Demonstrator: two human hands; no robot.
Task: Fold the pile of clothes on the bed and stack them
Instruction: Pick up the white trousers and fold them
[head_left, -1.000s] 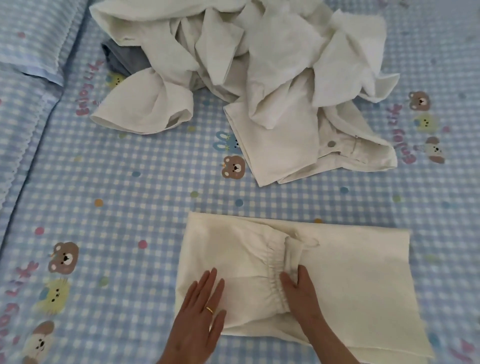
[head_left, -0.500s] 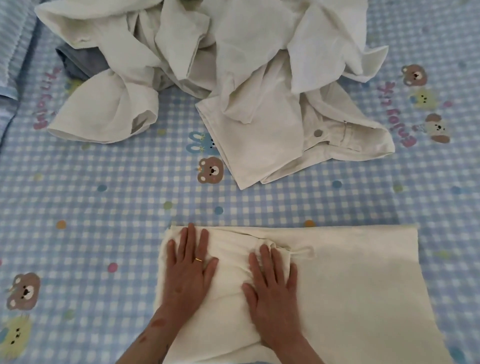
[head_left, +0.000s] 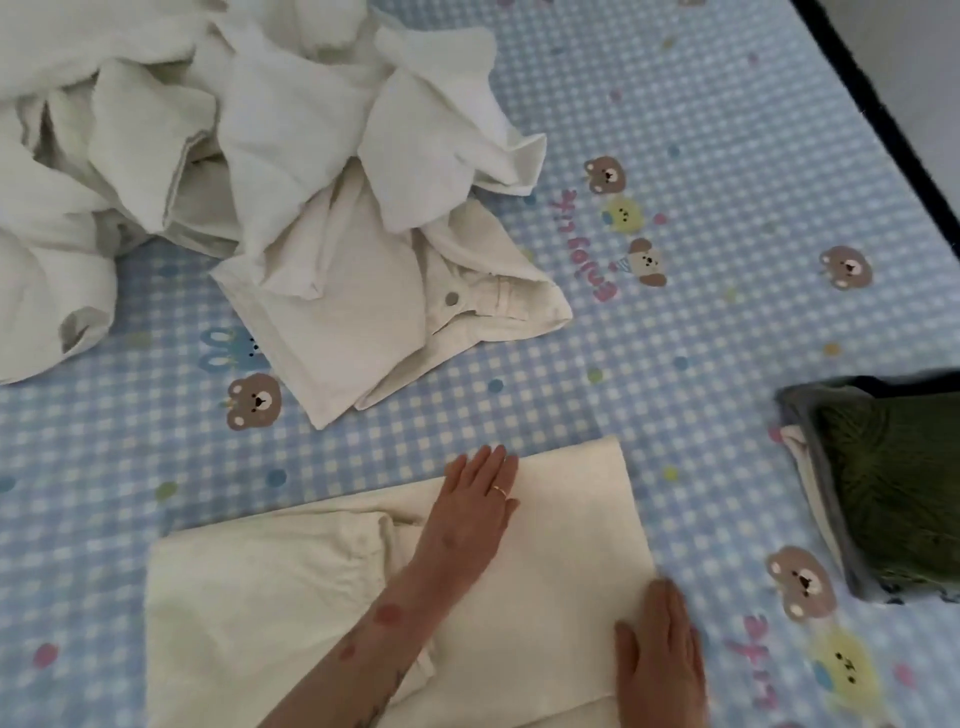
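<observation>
Flattening the cream trousers before the next fold

My left hand (head_left: 480, 499) and right hand (head_left: 662, 654) lie flat, fingers straight, gripping nothing, on the cream trousers (head_left: 311, 587) at 6 o'clock on the bed (head_left: 727, 156). If I let go, the fold may spring open. The unfolded pile (head_left: 249, 145) waits at 11; the folded stack (head_left: 883, 488) sits at 3, nothing between.

You see the unfolded pile (head_left: 249, 156) cut off top and left of the cream garment (head_left: 566, 545); right of it, the folded stack (head_left: 893, 483) runs off-frame, blurred.
</observation>
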